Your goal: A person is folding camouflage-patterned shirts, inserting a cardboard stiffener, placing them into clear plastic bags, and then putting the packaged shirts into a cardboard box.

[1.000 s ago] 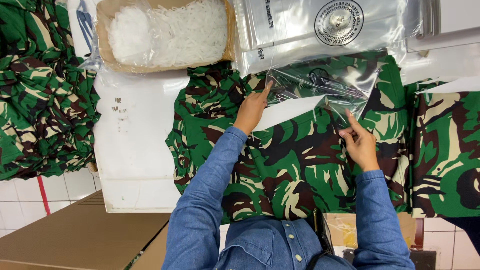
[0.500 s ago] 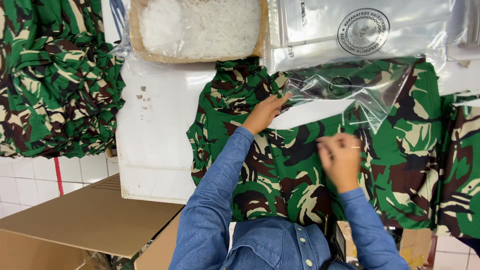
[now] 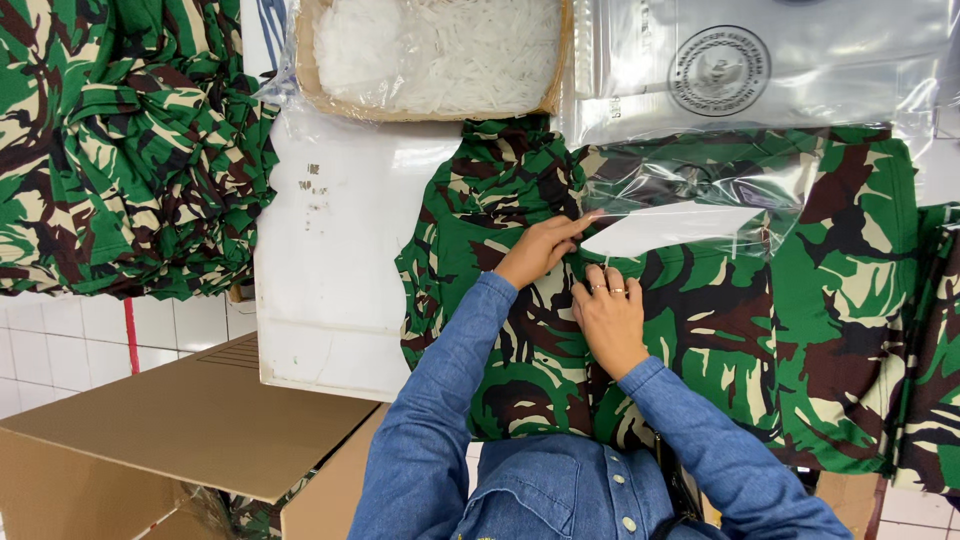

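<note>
1. A folded camouflage garment (image 3: 700, 330), soft woven cloth patterned in green, brown, tan and black, lies flat across the white table (image 3: 330, 280), right in front of the person.
2. A clear plastic bag (image 3: 700, 205), thin, glossy and wrinkled, lies on the upper part of the garment. Its mouth faces the hands, and a pale flat panel shows through the film.
3. The left hand (image 3: 540, 248) rests on the cloth with its fingers stretched toward the bag's near edge; the index fingertip touches the film or lies just at it.
4. The right hand (image 3: 608, 315) lies close beside the left, knuckles up and fingers curled down onto the cloth just below the bag's edge. It wears a ring. I cannot tell whether it pinches anything.
5. Both arms are in blue denim sleeves (image 3: 450, 400) with a matte, sturdy weave.
6. Above the garment sits a shallow cardboard tray (image 3: 430, 105) lined with plastic and heaped with thin white plastic strips.
7. To the right of the tray lies a stack of flat clear bags (image 3: 760, 70), each with a round printed emblem.
8. A rumpled pile of the same camouflage cloth (image 3: 120, 150) fills the left side.
9. An open brown cardboard box (image 3: 170, 440) with smooth flaps stands below the table's edge on the left.
</note>
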